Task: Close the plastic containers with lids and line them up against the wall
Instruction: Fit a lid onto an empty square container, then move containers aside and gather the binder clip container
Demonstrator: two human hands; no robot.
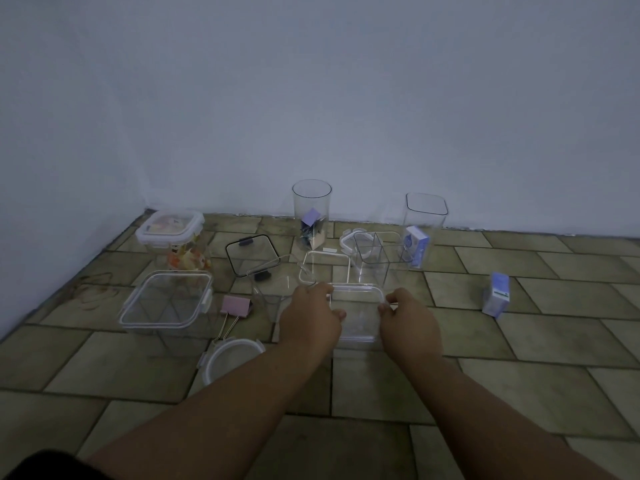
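Container in hand: the clear square container (356, 317) is at centre frame, low over the tiled floor (485, 393) and well short of the wall (311, 98). Whether it rests on the floor cannot be told.
Lid: clear on clear, so it is unclear whether one already sits on its rim.
Left hand: the left hand (310, 317) grips the container's left side, fingers curled over the rim.
Right hand: the right hand (408, 320) pinches the right edge, fingers bent.
Risk: a lid pressed down unevenly would probably seat at one corner only and pop off when carried. The smooth plastic could also slip from such a light edge hold.
Around: a loose clear lid (325, 268) lies just behind, a round lid (232, 358) at lower left and a pink binder clip (237, 304) left of centre.
In the way: the divided container (377, 254) and tall round jar (311, 209) stand between the hands and the wall, so a straight push forward would likely knock them.
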